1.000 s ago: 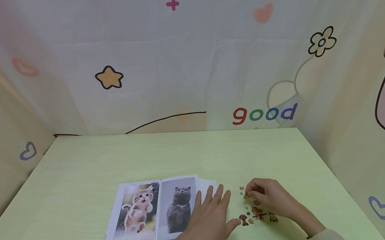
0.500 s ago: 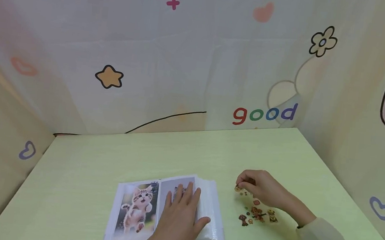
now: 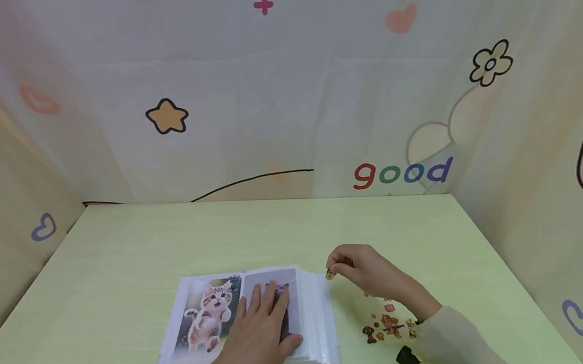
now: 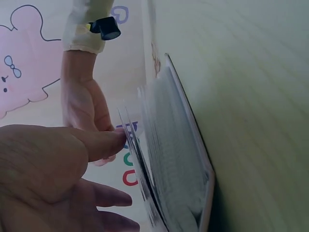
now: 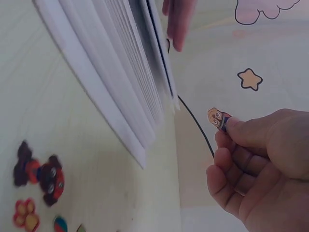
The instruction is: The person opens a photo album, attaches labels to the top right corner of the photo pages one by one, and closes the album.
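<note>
A photo album [image 3: 330,346] lies open on the table, a kitten photo [image 3: 211,310] on its left page and a grey cat photo [image 3: 254,279] on the right. My left hand [image 3: 256,332] rests on the right page with fingers extended, covering much of the grey cat. Thumb and index finger of my right hand [image 3: 368,267] pinch a small cartoon sticker [image 5: 219,119], raised near the album's far right corner. In the left wrist view, the left thumb [image 4: 108,142] is at the edge of the top pages, which stand a little apart from the stack below.
Several cartoon stickers [image 3: 391,325] lie on the green table [image 3: 158,233] to the right of the album, among them a brown dog sticker [image 5: 51,181]. A black wrist camera [image 3: 408,359] sits below the right sleeve [image 3: 466,343]. Printed curtains [image 3: 280,86] surround the table.
My right hand has lifted the sticker from the group and carried it left toward the album. My left hand has slid left from the album's right edge onto the cat page.
</note>
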A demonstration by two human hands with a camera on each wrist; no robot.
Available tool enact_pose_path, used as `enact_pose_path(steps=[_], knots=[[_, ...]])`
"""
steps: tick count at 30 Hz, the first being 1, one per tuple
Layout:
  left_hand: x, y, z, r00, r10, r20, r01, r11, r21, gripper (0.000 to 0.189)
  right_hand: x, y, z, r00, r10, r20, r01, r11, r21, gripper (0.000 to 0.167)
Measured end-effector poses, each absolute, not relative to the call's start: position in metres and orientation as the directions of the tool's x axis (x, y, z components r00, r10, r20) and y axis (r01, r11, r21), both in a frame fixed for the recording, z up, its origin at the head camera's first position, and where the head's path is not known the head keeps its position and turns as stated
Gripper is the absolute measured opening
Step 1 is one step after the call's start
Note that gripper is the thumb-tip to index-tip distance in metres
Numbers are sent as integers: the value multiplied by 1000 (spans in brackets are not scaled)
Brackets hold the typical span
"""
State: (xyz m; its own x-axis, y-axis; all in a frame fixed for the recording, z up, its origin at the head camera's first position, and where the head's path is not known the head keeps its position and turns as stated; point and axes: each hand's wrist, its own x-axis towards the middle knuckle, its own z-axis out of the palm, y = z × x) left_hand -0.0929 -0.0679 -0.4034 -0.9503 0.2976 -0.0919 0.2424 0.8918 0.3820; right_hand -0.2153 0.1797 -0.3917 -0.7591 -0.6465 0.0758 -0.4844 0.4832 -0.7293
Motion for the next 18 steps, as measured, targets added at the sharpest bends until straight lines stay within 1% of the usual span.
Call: enact_pose_path(steps=[10,18], knots=[[-96,-68,-415,-946,304,-114,248,903,352,82,-226,154,-397,-744,-661,92,-482,437,-759,10],[-97,-67,-418,-938,321,-129,261,902,344,83,-234,136,-399,-709,-699,93,-510,418,-752,10]])
